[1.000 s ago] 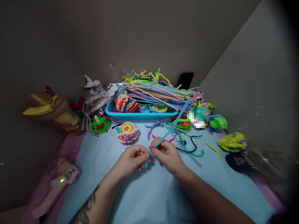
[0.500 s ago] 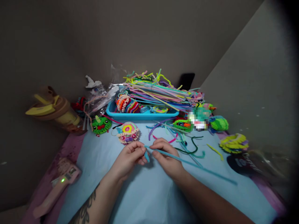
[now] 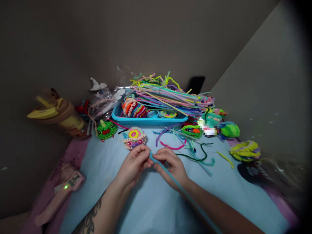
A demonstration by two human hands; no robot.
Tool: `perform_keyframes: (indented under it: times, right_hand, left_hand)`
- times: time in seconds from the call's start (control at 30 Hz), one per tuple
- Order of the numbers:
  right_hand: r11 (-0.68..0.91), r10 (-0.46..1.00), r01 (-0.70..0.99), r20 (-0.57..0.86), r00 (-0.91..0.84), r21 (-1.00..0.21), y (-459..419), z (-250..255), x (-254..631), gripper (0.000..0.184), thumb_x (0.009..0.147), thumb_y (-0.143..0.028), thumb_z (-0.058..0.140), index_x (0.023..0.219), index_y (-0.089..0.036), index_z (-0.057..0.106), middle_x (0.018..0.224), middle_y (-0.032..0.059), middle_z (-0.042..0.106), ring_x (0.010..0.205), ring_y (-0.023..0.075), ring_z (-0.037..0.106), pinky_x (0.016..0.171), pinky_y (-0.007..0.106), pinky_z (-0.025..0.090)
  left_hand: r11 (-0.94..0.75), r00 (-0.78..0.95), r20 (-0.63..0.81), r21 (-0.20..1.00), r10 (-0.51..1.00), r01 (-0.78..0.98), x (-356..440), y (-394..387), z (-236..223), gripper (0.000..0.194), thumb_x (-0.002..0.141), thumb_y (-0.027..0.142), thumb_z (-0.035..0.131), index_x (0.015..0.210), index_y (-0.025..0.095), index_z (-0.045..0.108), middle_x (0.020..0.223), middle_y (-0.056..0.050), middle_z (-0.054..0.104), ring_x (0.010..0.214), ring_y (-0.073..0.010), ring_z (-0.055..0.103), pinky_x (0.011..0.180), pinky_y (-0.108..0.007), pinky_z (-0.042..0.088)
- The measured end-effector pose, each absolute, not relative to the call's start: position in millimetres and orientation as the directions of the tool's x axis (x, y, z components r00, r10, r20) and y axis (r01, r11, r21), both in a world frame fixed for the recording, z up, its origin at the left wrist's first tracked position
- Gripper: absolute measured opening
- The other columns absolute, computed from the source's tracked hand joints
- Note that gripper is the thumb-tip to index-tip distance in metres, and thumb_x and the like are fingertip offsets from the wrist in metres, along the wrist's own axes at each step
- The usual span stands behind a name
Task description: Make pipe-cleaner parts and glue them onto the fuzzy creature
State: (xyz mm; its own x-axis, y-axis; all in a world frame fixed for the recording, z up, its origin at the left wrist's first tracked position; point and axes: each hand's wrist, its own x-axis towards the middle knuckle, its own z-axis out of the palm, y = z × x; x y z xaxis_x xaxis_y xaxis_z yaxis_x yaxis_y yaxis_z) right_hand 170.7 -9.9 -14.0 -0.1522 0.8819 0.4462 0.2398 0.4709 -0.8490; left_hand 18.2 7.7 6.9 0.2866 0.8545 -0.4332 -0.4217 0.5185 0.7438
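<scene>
Two hands [image 3: 136, 161] [image 3: 171, 165] on pipe cleaner [image 3: 179, 186]

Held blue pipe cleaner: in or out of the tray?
Out: the blue pipe cleaner runs from the left hand to the picture's bottom, below the tray.

A light-blue pipe cleaner [image 3: 180, 187] slants down rightward from its pinched end.

Left hand [image 3: 135, 162] pinches blue chenille [image 3: 183, 191] — right hand [image 3: 173, 165] too.
</scene>
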Motion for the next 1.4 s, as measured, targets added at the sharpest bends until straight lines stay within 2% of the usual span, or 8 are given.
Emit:
perform_keyframes:
  times: [0.27, 0.43, 0.6, 0.77, 1.03, 1.27, 1.4]
  right_hand:
    - [0.498, 0.862, 0.307, 0.502, -0.071, -0.811, -11.6, -15.8, 169.4, 0.014, 0.078, -0.019, 0.066, 0.090, -0.025, 0.069, 0.078, 0.0030, 0.059, 0.068, 0.0144, 0.057, 0.054, 0.025, 0.046]
    - [0.485, 0.858, 0.331, 0.514, 0.002, -0.810, -11.9, -17.4, 178.2, 0.017, 0.080, -0.014, 0.063, 0.091, -0.026, 0.068, 0.082, 0.0031, 0.061, 0.078, 0.0170, 0.059, 0.069, 0.031, 0.047]
    - [0.447, 0.871, 0.318, 0.487, 0.059, -0.836, -6.6, -13.6, 182.0, 0.013, 0.081, -0.016, 0.061, 0.085, -0.025, 0.068, 0.081, 0.0031, 0.061, 0.079, 0.0180, 0.059, 0.068, 0.031, 0.047]
    - [0.442, 0.875, 0.315, 0.481, 0.056, -0.840, -4.5, -10.1, 183.3, 0.010, 0.082, -0.017, 0.060, 0.084, -0.023, 0.067, 0.080, 0.0031, 0.060, 0.074, 0.0167, 0.058, 0.062, 0.028, 0.046]
    - [0.435, 0.890, 0.268, 0.456, 0.019, -0.860, -2.3, -9.6, 186.3, 0.012, 0.081, -0.014, 0.060, 0.083, -0.023, 0.067, 0.080, 0.0015, 0.059, 0.074, 0.0152, 0.058, 0.063, 0.026, 0.045]
    - [0.417, 0.902, 0.240, 0.431, 0.005, -0.876, -3.4, -10.6, 184.8, 0.011, 0.080, -0.015, 0.061, 0.083, -0.023, 0.068, 0.080, 0.0024, 0.060, 0.075, 0.0158, 0.057, 0.064, 0.027, 0.045]
    - [0.384, 0.918, 0.217, 0.397, 0.017, -0.897, -3.1, -11.6, 184.1, 0.010, 0.080, -0.017, 0.061, 0.083, -0.023, 0.068, 0.081, 0.0031, 0.060, 0.077, 0.0169, 0.057, 0.064, 0.028, 0.046]
  left_hand:
    - [0.539, 0.288, -0.455, 0.700, 0.842, -0.468, 18.2, 8.1, 5.4, 0.029, 0.064, 0.028, 0.077, 0.078, 0.015, 0.056, 0.056, 0.003, 0.064, 0.047, -0.0044, 0.058, 0.047, -0.010, 0.047]
    - [0.546, 0.308, -0.451, 0.710, 0.838, -0.445, 19.3, 6.5, 6.5, 0.025, 0.064, 0.026, 0.077, 0.075, 0.014, 0.058, 0.058, 0.001, 0.064, 0.050, -0.0054, 0.058, 0.045, -0.011, 0.046]
    - [0.515, 0.292, -0.432, 0.787, 0.853, -0.341, 21.0, 4.8, 7.7, 0.023, 0.069, 0.030, 0.073, 0.078, 0.013, 0.059, 0.067, 0.000, 0.065, 0.052, -0.0054, 0.055, 0.043, -0.012, 0.043]
    - [0.430, 0.225, -0.383, 0.876, 0.896, -0.219, 19.8, 5.0, 7.2, 0.024, 0.073, 0.035, 0.068, 0.075, 0.014, 0.057, 0.056, 0.003, 0.055, 0.048, -0.0057, 0.047, 0.041, -0.014, 0.039]
    - [0.384, 0.243, -0.351, 0.918, 0.904, -0.102, 16.2, 5.8, 7.8, 0.028, 0.074, 0.042, 0.064, 0.075, 0.014, 0.056, 0.056, 0.003, 0.053, 0.047, -0.0069, 0.043, 0.041, -0.016, 0.036]
    - [0.328, 0.209, -0.329, 0.944, 0.921, 0.038, 16.6, 6.1, 6.8, 0.024, 0.076, 0.038, 0.060, 0.072, 0.015, 0.056, 0.052, 0.004, 0.053, 0.042, -0.0057, 0.037, 0.042, -0.018, 0.029]
    - [0.208, 0.131, -0.223, 0.971, 0.966, 0.114, 19.1, 4.9, 9.1, 0.019, 0.077, 0.032, 0.057, 0.069, 0.015, 0.056, 0.054, 0.003, 0.052, 0.049, -0.0083, 0.044, 0.048, -0.019, 0.033]
